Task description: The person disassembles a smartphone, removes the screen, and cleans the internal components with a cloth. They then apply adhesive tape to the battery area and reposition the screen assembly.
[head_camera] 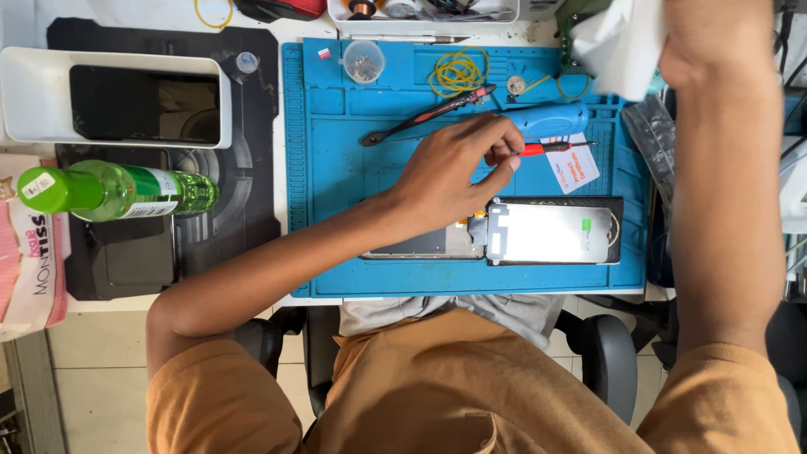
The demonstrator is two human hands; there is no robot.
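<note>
Blue silicone is covering the middle of the desk as a work mat [336, 168], and on it an opened phone [551, 231] is lying flat with its shiny inner plate facing up. Just above the phone, the left hand [454, 172] is pinching a red-handled screwdriver [546, 148] between thumb and fingertips, its thin tip pointing right, over a small white card [576, 168]. A blue tool [551, 120] and black tweezers [429, 115] are lying just beyond the fingers, with yellow rubber bands [458, 71] and a small clear cup [363, 60] farther back. The right hand [714, 38] is reaching up to the far right corner, gripping a crumpled white tissue [618, 38]. Off the mat to the left, a green bottle [109, 192] is lying on its side below a white tray [118, 97].
</note>
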